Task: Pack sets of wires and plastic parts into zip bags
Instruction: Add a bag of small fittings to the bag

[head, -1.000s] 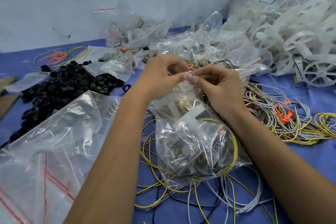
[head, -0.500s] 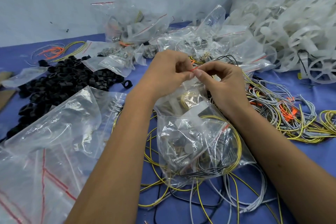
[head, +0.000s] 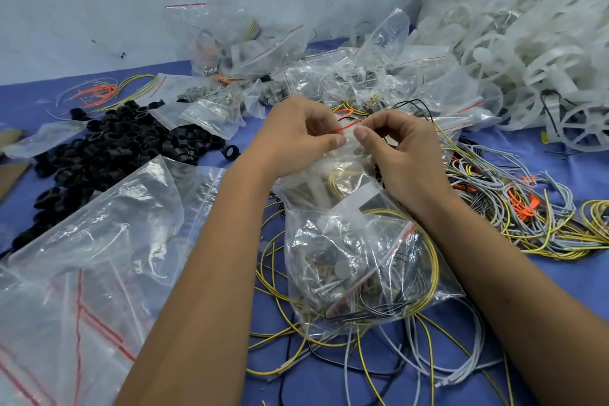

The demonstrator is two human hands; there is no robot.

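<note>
Blue table (head: 560,277); zip bag (head: 349,175) (red-edged) between hands

This looks like a small workshop for packing parts. The blue table (head: 82,89) holds heaps: black rings (head: 108,148) at ten o'clock, white plastic wheels (head: 527,69) at two o'clock (lots of them).

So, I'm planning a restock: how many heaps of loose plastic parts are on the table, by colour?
Black ring heap: 1
White wheel heap: 1
Total: 2
</note>
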